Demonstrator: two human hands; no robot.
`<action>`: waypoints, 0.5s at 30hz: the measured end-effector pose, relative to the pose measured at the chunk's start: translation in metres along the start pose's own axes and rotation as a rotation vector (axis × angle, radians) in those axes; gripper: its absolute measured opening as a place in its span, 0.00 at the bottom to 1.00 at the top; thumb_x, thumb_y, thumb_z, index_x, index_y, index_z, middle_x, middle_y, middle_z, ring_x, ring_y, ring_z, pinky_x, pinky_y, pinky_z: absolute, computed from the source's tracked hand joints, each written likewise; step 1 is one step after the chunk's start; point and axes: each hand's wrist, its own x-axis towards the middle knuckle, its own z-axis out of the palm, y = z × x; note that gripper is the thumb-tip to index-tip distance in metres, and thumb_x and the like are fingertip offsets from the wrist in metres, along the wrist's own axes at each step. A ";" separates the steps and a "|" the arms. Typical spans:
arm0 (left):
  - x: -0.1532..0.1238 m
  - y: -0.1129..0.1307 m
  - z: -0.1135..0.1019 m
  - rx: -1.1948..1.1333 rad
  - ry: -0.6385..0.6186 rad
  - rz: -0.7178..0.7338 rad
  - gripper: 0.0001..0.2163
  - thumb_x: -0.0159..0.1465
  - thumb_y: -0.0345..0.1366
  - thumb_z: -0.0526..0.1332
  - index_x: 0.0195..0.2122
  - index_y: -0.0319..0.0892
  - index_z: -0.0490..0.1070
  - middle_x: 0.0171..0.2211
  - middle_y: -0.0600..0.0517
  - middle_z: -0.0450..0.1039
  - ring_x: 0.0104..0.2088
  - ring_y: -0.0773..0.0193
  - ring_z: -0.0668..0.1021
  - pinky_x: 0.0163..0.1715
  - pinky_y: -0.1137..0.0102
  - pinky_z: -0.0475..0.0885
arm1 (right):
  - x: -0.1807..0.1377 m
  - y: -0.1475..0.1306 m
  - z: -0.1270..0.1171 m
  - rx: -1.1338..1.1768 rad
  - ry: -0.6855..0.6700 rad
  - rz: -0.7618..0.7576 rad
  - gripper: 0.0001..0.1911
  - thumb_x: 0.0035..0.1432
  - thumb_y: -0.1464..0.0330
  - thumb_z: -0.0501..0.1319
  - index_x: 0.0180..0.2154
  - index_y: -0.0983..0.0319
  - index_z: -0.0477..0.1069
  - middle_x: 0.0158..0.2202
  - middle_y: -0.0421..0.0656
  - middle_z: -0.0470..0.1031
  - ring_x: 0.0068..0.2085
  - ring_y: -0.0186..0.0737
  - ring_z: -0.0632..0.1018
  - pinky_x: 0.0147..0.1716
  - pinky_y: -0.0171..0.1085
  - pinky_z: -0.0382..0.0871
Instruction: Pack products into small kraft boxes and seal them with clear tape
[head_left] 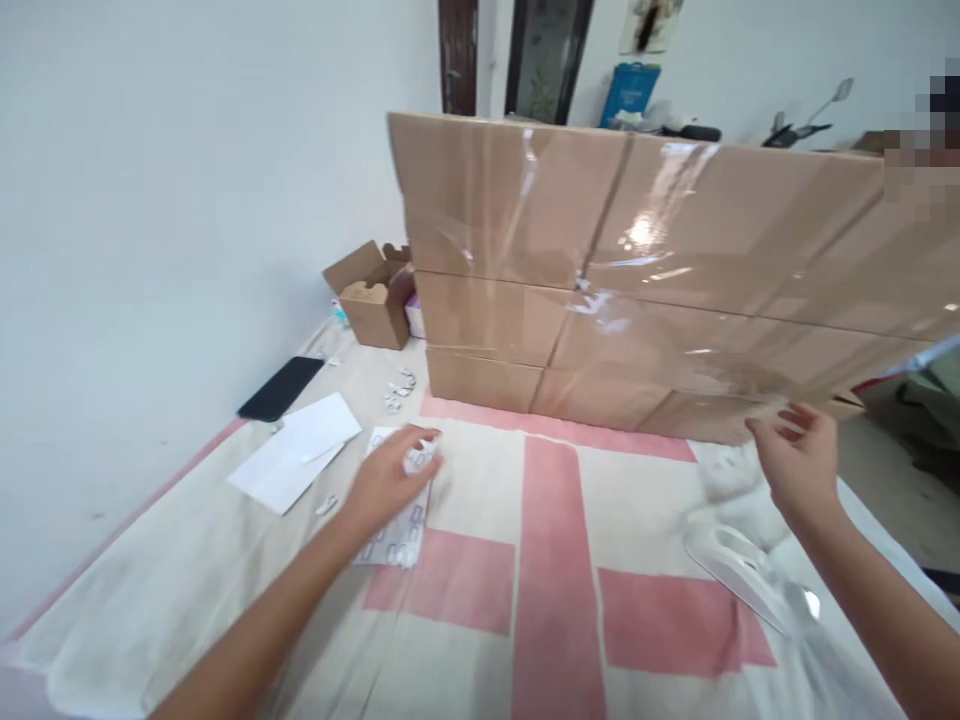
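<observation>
My left hand [397,470] hovers at a white sheet with a grey printed pattern [397,540], its thumb and fingers apart. Small white pieces [401,390] lie just beyond it. On the other side, my right hand [799,450] is raised by the lower edge of a large tape-covered cardboard panel [622,300]. Its fingers are curled, with clear film near the tips; what they pinch is too faint to make out. Below that hand lie crumpled clear plastic [727,475] and a rounded white plastic object [731,565].
A black phone-like slab [281,388] and a plain white paper [296,455] lie at the left. An open small cardboard box [375,310] stands by the wall. The tall panel blocks the back of the pink-and-cream cloth [555,560]. A blue bag [630,92] shows behind it.
</observation>
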 end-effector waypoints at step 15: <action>0.231 -0.244 -0.109 -0.132 0.618 -0.678 0.19 0.62 0.44 0.63 0.48 0.35 0.73 0.38 0.41 0.80 0.44 0.50 0.80 0.46 0.60 0.71 | -0.230 -0.303 0.426 0.605 -0.699 0.032 0.38 0.56 0.68 0.60 0.67 0.64 0.54 0.71 0.56 0.56 0.72 0.50 0.60 0.71 0.52 0.55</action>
